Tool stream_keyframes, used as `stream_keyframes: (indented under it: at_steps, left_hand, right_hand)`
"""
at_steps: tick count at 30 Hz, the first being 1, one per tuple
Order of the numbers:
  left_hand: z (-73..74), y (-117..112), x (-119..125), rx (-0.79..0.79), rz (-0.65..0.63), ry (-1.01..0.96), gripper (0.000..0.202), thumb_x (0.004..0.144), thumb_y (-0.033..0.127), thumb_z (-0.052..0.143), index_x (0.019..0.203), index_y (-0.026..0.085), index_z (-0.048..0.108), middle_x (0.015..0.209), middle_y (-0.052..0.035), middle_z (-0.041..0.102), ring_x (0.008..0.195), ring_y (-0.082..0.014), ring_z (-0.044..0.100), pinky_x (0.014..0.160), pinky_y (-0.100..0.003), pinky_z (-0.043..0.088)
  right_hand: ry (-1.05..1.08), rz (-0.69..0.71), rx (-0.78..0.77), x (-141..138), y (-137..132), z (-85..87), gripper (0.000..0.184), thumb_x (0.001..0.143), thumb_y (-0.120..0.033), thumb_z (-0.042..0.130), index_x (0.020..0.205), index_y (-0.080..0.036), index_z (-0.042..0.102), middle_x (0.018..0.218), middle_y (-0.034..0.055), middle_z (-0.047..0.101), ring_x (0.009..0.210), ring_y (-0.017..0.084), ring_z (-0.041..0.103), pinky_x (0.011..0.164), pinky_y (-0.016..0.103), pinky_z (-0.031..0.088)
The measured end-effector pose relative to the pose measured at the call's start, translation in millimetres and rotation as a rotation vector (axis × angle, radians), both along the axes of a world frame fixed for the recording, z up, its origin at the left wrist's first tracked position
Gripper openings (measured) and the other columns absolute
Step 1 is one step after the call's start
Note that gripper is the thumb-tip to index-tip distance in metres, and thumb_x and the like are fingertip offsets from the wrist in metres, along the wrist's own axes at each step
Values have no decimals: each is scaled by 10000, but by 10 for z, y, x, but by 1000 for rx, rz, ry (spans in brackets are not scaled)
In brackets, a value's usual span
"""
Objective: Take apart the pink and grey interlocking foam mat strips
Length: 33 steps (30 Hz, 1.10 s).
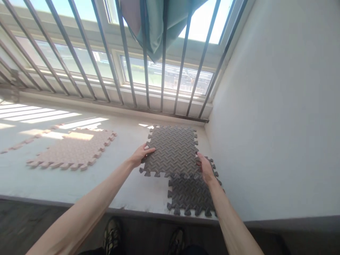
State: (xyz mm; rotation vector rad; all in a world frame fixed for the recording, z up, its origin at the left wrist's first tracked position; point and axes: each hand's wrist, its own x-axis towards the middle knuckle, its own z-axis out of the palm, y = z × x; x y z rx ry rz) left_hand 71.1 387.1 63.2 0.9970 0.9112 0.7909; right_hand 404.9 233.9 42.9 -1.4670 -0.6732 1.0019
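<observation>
Your left hand (140,154) and right hand (205,169) each grip an opposite edge of the upper grey foam tile (172,150), held at the ledge (127,191) corner. Its near edge overlaps the lower grey tile (190,194) without interlocking; two pink tiles (73,148) remain unplaced, well apart to the left.

Head view, looking forward and down, close over window ledge (79,184) — one camera only
</observation>
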Motion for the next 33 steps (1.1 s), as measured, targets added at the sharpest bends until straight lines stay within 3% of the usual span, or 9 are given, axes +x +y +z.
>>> stream_keyframes:
  at_steps: [3,7,10,13,16,20,26,29,33]
  left_hand:
    - [-33,-339,-338,-105,10,-110,707,700,632,933,1234,221,719,1087,-118,815,984,-331,800,751,-443,685]
    - [-215,-878,-697,-134,242,-409,715,833,874,643,1186,262,756,1197,-142,797,1203,-400,738,922,-614,662]
    - [-411,-1262,-731,-108,319,-436,518,839,732,766,1131,305,730,1327,-101,763,1264,-361,718,1012,-582,642]
    - [-546,-1407,-723,-64,399,-350,490,756,483,928,1131,310,664,1317,-87,759,1239,-331,733,1015,-526,644]
    - [-523,-1217,-979,1,546,-332,536,722,406,947,1115,310,595,1221,-59,771,1165,-311,758,955,-509,655]
    - [-262,-588,-1812,114,677,-299,569,692,318,951,1077,285,533,1025,6,743,963,-235,766,859,-455,664]
    - [34,269,-3048,112,969,-103,525,749,51,813,1148,274,555,1021,9,722,788,-132,684,771,-355,668]
    - [-15,428,-3338,81,1039,7,549,730,-18,769,1182,240,598,1069,-34,735,818,-147,690,736,-321,657]
    - [-148,489,-3479,10,1070,80,467,700,-74,707,1089,171,629,1004,-63,714,807,-170,676,702,-325,638]
  right_hand:
    - [42,-39,1,-379,-47,-72,672,742,-600,816,1290,-216,756,1121,62,843,1013,261,781,847,367,640]
    - [52,-111,35,-890,-56,-255,650,781,-605,736,1282,-192,732,1118,79,842,1043,275,785,912,423,649]
    - [-25,-70,125,-1366,32,-335,698,824,-654,679,1357,-203,684,1241,89,813,1147,271,765,958,421,644]
    - [-45,15,92,-1867,153,-285,764,857,-673,650,1486,-243,588,1343,96,773,1164,265,763,891,402,665]
    - [26,145,42,-2192,225,-149,738,934,-685,568,1545,-273,525,1385,125,752,1106,272,783,809,407,676]
    - [-40,210,68,-2103,124,-86,745,960,-725,511,1499,-213,557,1329,180,764,1096,313,790,843,455,667]
    - [-880,158,118,-1305,-485,-517,529,999,-632,530,1330,-270,728,1394,123,735,1335,347,663,1201,597,475]
    - [-1174,193,179,-1053,-749,-779,492,1037,-571,499,1354,-274,730,1504,120,666,1458,349,564,1269,608,404]
    - [-1295,218,173,-998,-871,-947,508,1073,-537,464,1462,-277,661,1575,106,614,1492,333,534,1268,591,418]
